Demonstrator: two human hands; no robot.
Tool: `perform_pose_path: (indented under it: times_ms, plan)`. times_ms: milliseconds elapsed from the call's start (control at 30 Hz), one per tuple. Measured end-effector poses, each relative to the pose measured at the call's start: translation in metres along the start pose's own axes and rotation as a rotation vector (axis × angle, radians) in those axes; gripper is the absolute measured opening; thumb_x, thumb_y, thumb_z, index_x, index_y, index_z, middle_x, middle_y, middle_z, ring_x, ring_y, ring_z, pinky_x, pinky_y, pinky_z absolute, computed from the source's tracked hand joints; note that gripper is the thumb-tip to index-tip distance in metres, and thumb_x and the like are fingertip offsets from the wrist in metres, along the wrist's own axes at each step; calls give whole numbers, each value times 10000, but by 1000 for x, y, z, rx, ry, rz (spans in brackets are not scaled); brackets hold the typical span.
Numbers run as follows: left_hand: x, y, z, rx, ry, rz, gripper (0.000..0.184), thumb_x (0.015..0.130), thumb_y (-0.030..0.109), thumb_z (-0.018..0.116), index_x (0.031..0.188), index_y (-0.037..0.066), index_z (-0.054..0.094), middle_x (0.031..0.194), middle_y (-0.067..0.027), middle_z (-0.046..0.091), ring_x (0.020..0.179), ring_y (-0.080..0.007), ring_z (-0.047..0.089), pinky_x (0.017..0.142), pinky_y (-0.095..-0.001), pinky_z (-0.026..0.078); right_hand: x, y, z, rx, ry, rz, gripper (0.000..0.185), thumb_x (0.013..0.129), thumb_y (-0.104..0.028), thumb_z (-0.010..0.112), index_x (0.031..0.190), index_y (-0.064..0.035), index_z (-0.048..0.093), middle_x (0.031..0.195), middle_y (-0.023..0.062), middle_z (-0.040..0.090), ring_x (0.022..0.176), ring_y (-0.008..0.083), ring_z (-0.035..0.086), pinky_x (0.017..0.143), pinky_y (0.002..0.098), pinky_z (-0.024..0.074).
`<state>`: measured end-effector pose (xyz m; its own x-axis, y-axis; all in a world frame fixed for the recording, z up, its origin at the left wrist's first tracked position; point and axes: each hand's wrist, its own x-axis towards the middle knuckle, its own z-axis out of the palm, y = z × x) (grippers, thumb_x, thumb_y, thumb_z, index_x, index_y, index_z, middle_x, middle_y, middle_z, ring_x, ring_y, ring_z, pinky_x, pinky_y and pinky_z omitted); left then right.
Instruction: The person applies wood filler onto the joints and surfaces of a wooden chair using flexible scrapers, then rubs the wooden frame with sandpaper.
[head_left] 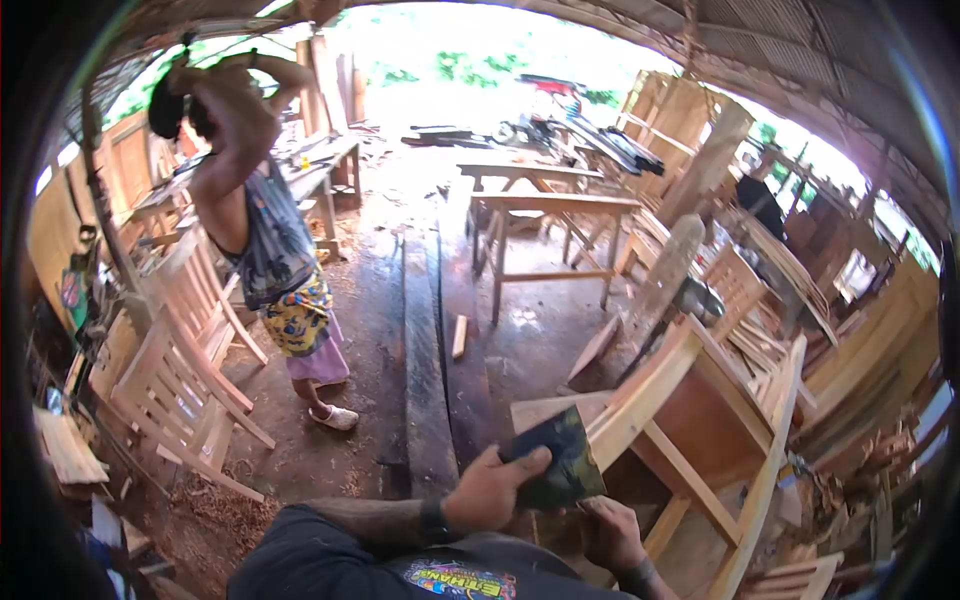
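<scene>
Your left hand grips a dark sheet; right hand at its edge (can't tell its grip). Wooden frame crowds your right, chairs left.

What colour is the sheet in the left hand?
The sheet is mostly dark green, clearest in head view.

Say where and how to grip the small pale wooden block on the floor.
Grip the block at mid-length, from above, thumb and fingers probably best across its long sides: it looks narrow and straight-edged, lying low with its length pointing away from you.
</scene>
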<state>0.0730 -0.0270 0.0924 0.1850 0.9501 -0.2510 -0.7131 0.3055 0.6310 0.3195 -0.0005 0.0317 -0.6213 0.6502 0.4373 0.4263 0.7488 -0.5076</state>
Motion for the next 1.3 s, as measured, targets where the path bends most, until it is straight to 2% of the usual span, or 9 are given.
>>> perform_pose_path:
  times_ms: [167,367,600,633,700,767,800,967,1300]
  plan:
    - [4,23,-7,-39,-273,148,354,1083,167,576,1369,-41,589,1194,-146,726,1046,-293,742,867,-452,651,-30,3,-8,729,124,475,342,967,-3,593,1299,28,671,1108,100,754,998,159,702,897,351,561]
    - [31,-27,-25,179,-221,50,382,1082,184,563,1379,-57,556,1276,-230,681,1066,-373,729,861,-525,635,-19,-10,-16,231,472,43,426,961,-13,622,1373,89,596,1404,303,613,1209,414,676,1063,465,528]
    - [34,-9,-30,203,-359,135,353,1082,158,557,1375,-38,547,1285,-201,664,1101,-371,712,830,-557,663,-26,-27,0,90,177,187,399,974,-109,669,1352,-1,606,1278,204,690,1173,384,671,998,452,547]
    - [34,-11,-27,303,-162,298,592,1058,470,555,1376,-28,517,1240,-234,661,962,-403,724,640,-508,632,-33,-27,4,129,149,236,389,970,-103,669,1343,-9,618,1269,207,693,1154,394,674,985,453,551]
    - [41,3,-25,251,-191,405,516,1032,313,643,1381,-44,513,1228,-241,652,961,-388,725,660,-477,636,-49,-24,9,215,74,314,371,962,-90,668,1326,-25,642,1252,213,699,1118,414,682,958,454,558]
    - [60,17,-47,1043,-238,953,471,950,27,690,1371,-83,509,1135,-226,685,901,-334,741,690,-448,637,-66,-23,14,197,38,404,386,956,-100,680,1336,-39,652,1248,212,705,1125,403,684,964,457,555]
    - [60,22,-38,662,-185,660,478,927,-30,688,1365,-95,509,1104,-220,694,879,-323,744,698,-442,637,-76,-24,18,190,36,443,390,957,-106,682,1340,-39,653,1248,211,706,1126,398,686,963,457,555]
    - [74,22,-33,242,-153,335,400,1050,163,604,1365,-74,536,1059,-206,730,824,-318,754,671,-442,640,-114,-27,27,240,113,573,325,989,-159,672,1283,-21,688,1232,212,717,1133,382,693,961,445,560]
    - [70,36,-86,684,-563,155,515,1020,225,667,1442,-37,531,1267,-190,692,1129,-327,706,957,-510,593,-153,-34,22,185,57,755,292,977,-169,663,1219,-15,717,1200,198,730,1155,389,675,1006,446,529]
